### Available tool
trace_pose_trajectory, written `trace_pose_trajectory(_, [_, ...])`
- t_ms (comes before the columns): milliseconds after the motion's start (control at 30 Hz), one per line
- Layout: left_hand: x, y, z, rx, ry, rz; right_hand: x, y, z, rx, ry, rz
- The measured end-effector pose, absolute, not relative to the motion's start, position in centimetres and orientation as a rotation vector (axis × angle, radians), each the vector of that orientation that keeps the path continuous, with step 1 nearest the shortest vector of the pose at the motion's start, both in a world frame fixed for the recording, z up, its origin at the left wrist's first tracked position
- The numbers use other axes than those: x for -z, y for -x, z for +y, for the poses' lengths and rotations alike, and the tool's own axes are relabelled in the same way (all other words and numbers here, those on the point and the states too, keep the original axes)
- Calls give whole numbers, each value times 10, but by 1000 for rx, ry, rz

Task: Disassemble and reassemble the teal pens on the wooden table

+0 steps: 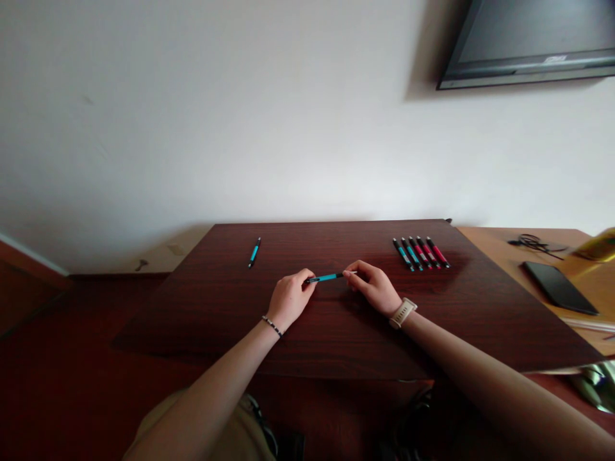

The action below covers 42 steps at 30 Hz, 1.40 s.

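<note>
A blue pen with black ends point(328, 277) lies level between my two hands, above the middle of the dark wooden table point(307, 346). My left hand point(292, 297) is closed with thumb and fingers on the pen's black left end. At its right end, my right hand point(373, 287) pinches the black part, where a thin pale bit shows by the fingertips; what that bit is I cannot make out. Off to the left lies another blue pen point(254, 253). A slanted row on the right side holds blue pens point(402, 253) and red pens point(428, 252).
A lighter wooden table point(485, 246) adjoins on the right, bearing a black flat device point(558, 287), a coiled black cable point(534, 242) and a yellow object point(598, 246). Behind the table rises a white wall point(288, 128) with a mounted television point(533, 48).
</note>
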<state>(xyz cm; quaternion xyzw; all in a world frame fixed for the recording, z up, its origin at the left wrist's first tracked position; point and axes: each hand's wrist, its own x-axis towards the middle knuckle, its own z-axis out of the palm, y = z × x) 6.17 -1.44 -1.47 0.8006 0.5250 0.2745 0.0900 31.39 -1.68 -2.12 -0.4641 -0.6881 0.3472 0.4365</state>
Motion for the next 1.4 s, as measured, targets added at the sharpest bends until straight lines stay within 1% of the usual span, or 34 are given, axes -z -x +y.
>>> trace_pose_trajectory(400, [13,-62,-14,-866,-2326,1546,19,-313,-18,-871,1150,-1704])
trace_pose_trajectory(667, [19,-61,-11,-881,-2315,1509,21,-314,-16,-815,1210,-1642])
trace_pose_trajectory(933, [24,-58,-6,-1050,-2191,1466,21,-315,-16,-793,1231,-1578])
trace_pose_trajectory(1400, [24,-54,-2,-1166,-2032,1349,25,-318,-13,-810,1223,-1594])
